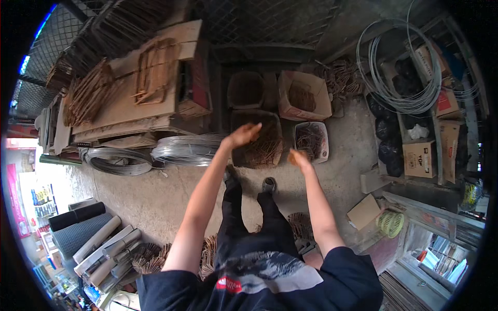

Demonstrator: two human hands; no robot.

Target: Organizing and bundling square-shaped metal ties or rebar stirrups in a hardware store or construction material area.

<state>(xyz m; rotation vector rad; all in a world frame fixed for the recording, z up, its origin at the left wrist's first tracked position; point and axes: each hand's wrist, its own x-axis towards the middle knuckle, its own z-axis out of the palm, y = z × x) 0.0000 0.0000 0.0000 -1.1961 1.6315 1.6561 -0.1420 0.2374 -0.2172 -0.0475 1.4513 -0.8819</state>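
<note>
My left hand (243, 136) is held over a dark bin (278, 122) of thin rusty metal pieces (262, 150). Its thumb stands apart from the loosely bent fingers, and I see nothing held in it. To the right, my right hand (299, 158) is closed in front of a small whitish bin (324, 147) that holds more rusty pieces (309, 141). A brownish blur shows at its fingertips; what it grips is too unclear to name. Both arms reach forward, well apart.
Behind are another dark bin (246, 78) and an open cardboard box (290, 107). Wire coils (187, 150) lie at left beside stacked boards (124, 124). Mesh rolls (83, 233) sit at near left. A large wire coil (430, 98) and boxes (419, 158) stand at right.
</note>
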